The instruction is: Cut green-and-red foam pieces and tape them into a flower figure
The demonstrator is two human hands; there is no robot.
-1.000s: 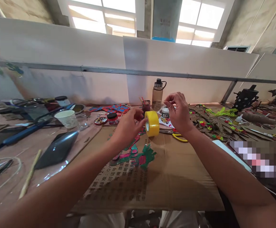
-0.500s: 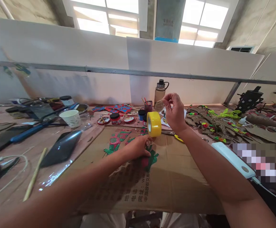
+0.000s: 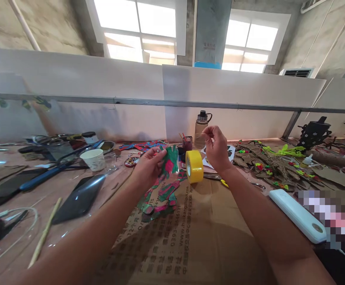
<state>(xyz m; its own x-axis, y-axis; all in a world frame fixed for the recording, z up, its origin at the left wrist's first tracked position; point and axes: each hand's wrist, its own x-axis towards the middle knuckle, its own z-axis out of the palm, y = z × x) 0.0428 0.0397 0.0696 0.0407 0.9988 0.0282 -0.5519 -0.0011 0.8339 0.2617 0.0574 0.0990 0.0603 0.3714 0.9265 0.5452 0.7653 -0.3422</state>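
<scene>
My left hand point(image 3: 150, 166) pinches a green and pink painted cutout point(image 3: 170, 161), raised above the cardboard sheet point(image 3: 214, 221). More green and pink painted pieces point(image 3: 163, 198) hang or lie just below it; whether they are joined to it I cannot tell. A yellow roll of tape point(image 3: 195, 166) stands on its edge at the middle. Up and to the right of the roll, my right hand point(image 3: 217, 146) has thumb and forefinger pressed together on a thin clear strip that looks like tape.
A bottle point(image 3: 201, 128) stands behind the roll, and scissors point(image 3: 212, 176) lie beside it. Left are a paper cup point(image 3: 93, 159), a black phone point(image 3: 80, 198) and a stick point(image 3: 45, 233). Right are twine pieces point(image 3: 264, 162) and a white power bank point(image 3: 297, 215).
My left hand has lifted from the cardboard with the painted cutout in its fingers. The camera view has tilted up slightly. My right hand stays near the bottle, still pinched.
</scene>
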